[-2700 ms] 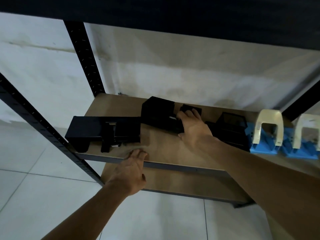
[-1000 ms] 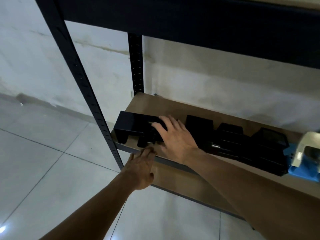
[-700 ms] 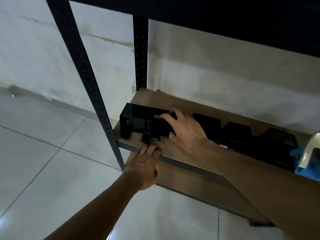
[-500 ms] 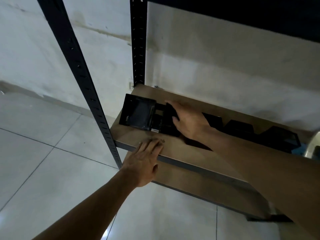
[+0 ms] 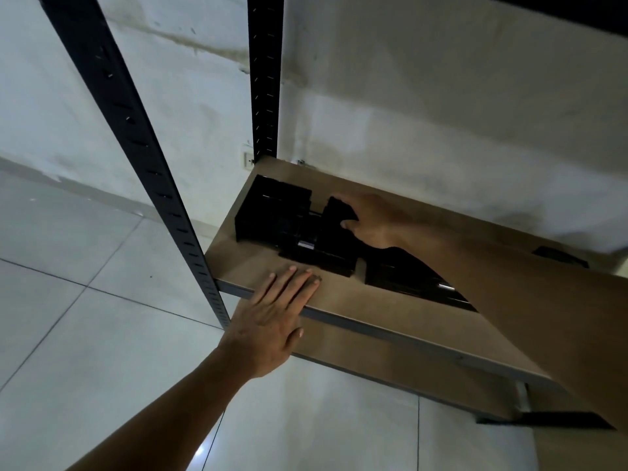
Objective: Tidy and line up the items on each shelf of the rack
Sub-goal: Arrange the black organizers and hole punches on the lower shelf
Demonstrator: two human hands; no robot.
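A wooden shelf (image 5: 356, 300) of a black metal rack carries a row of black box-like items. The leftmost black box (image 5: 268, 212) sits near the shelf's left end. Beside it lies a second black item (image 5: 319, 248), and my right hand (image 5: 372, 220) grips its far upper end, thumb on the near side. Further black items (image 5: 401, 275) continue to the right, partly hidden by my right forearm. My left hand (image 5: 272, 317) lies flat on the shelf's front edge, fingers together, holding nothing.
A black front post (image 5: 136, 144) stands left of the shelf, a back post (image 5: 265, 76) at its far corner. A white wall is behind, and grey floor tiles (image 5: 85, 334) below. A lower shelf (image 5: 390, 355) shows under the front rail.
My right hand has pushed the left black items back and toward the left end, then shifted to the second item's far end. My left hand stays on the front edge. The view has swung left.
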